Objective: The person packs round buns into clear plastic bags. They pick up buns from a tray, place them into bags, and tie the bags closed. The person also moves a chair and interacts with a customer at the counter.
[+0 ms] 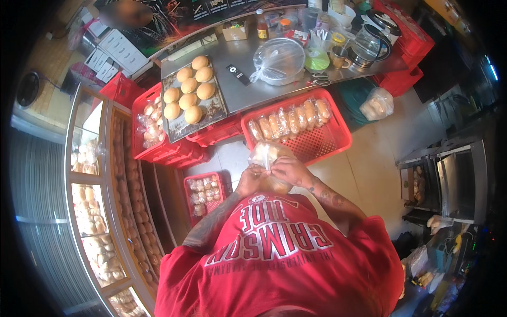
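Close in front of my chest, a clear plastic bag of bread (264,152) is held between both hands. My left hand (252,178) pinches the gathered neck of the bag from one side. From the other side my right hand (288,171) grips the same twisted plastic, its fingers close to the left ones. Rolls show pale through the film, though the hands cover part of the bag. Just beyond stands a red plastic crate (336,136) with a row of wrapped long bread rolls (294,121) along its far side.
Several round buns (189,85) sit on a dark baking tray (214,111) at the steel table's (237,99) edge. A remote control (238,75), a bagged bowl (279,59), scissors (320,79) and a glass coffee pot (368,45) share the table. A glass display cabinet (85,178) flanks the left; a small red crate (216,202) is nearby.
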